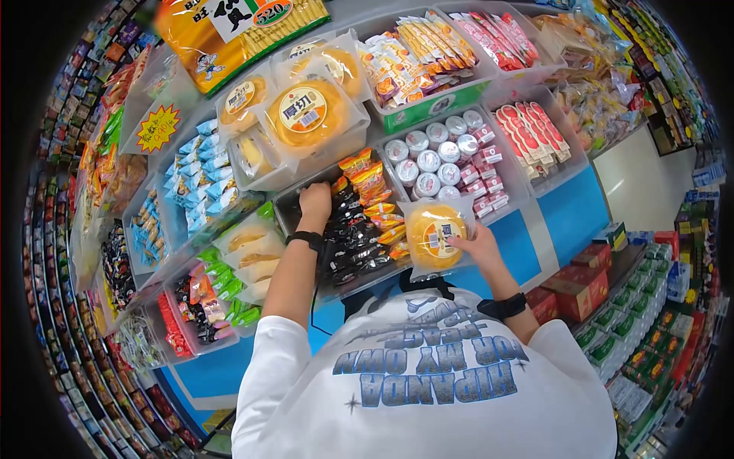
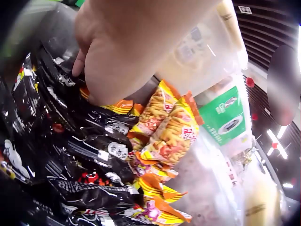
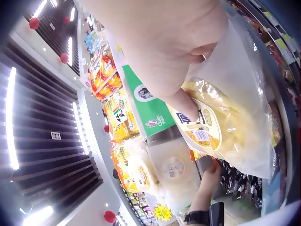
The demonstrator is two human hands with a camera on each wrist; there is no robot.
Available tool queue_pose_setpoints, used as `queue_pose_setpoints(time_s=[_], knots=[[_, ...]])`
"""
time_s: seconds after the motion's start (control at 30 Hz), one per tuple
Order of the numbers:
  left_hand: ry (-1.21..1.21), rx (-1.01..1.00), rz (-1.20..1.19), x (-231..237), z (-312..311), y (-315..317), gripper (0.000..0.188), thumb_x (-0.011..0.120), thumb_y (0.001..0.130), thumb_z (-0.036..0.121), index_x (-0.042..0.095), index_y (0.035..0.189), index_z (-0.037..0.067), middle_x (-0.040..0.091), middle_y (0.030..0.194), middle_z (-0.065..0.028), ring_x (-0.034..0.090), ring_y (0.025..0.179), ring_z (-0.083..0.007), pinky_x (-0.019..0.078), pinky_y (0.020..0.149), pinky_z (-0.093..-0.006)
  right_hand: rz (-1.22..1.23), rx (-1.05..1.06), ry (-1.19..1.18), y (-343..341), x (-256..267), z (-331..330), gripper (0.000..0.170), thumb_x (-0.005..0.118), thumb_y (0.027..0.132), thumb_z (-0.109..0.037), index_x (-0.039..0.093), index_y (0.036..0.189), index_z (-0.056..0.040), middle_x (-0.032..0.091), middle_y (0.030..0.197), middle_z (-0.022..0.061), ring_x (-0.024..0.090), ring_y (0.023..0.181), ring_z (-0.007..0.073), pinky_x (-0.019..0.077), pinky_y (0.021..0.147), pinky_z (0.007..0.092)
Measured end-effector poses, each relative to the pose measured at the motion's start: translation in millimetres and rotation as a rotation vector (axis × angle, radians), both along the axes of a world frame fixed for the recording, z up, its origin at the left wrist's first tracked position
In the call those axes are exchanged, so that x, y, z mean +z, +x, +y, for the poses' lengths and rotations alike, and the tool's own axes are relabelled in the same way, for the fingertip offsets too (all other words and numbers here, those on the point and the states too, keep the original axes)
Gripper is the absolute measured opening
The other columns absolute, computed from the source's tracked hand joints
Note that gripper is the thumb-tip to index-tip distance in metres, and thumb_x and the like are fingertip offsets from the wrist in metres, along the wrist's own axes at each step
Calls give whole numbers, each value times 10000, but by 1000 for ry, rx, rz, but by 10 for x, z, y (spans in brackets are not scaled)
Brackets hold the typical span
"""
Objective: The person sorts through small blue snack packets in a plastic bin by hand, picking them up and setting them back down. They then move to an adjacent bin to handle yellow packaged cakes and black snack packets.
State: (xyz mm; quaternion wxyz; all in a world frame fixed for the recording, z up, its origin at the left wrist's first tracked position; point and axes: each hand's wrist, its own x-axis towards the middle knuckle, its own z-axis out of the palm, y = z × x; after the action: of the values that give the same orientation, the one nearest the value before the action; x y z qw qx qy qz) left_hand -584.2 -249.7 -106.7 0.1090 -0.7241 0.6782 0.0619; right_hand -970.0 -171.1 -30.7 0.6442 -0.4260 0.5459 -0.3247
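My right hand (image 1: 480, 246) grips a round bread in a clear wrapper (image 1: 437, 239), its thumb across the printed label. In the right wrist view, the thumb (image 3: 187, 107) lies on the label of the wrapped bread (image 3: 225, 125). My left hand (image 1: 315, 205) reaches down into the bin at the back left of the black snack packets (image 1: 353, 249). In the left wrist view, that hand (image 2: 101, 61) is low among the black packets (image 2: 89, 136), and most of its fingers are hidden. Orange noodle-snack packets (image 2: 171, 127) lie beside the black ones.
Behind the bin stands a container of similar wrapped breads (image 1: 310, 115). Silver-topped cans (image 1: 428, 161) fill the bin to the right. Blue-and-white packets (image 1: 200, 180) are at the left. Red cartons (image 1: 577, 291) stand low on the right, near stacked shelves.
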Motion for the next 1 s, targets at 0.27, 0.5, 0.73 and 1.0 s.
queue_pose_setpoints(time_s=[0.27,0.5,0.73,1.0], knots=[[-572,118,160,579,393,0,140,582,891,169,659,859,57,667,826,-159,663,811,-345,519,705,-454,-35,51,28,-123,-81,-203,448,774,770,-54,600,1174,32,680,1045,81,644,900,128,522,794,278],[-437,211,634,1371,1044,-253,53,623,876,71,610,884,21,636,780,-185,638,737,-385,494,634,-448,18,84,-5,-154,-64,-379,414,767,782,-62,610,1152,33,686,1013,83,644,883,126,520,790,280],[-337,160,920,922,530,-758,98,670,857,70,643,814,-14,636,670,-183,667,622,-316,513,587,-390,34,180,2,-120,17,-453,398,761,793,-83,612,1141,39,687,1007,82,644,873,129,517,790,285],[-537,362,1010,715,383,-1037,259,688,799,-16,592,1040,-21,652,1015,-199,674,794,-305,542,705,-371,68,161,-49,-69,74,-328,417,781,782,-98,598,1133,32,683,992,75,640,859,128,518,771,282]])
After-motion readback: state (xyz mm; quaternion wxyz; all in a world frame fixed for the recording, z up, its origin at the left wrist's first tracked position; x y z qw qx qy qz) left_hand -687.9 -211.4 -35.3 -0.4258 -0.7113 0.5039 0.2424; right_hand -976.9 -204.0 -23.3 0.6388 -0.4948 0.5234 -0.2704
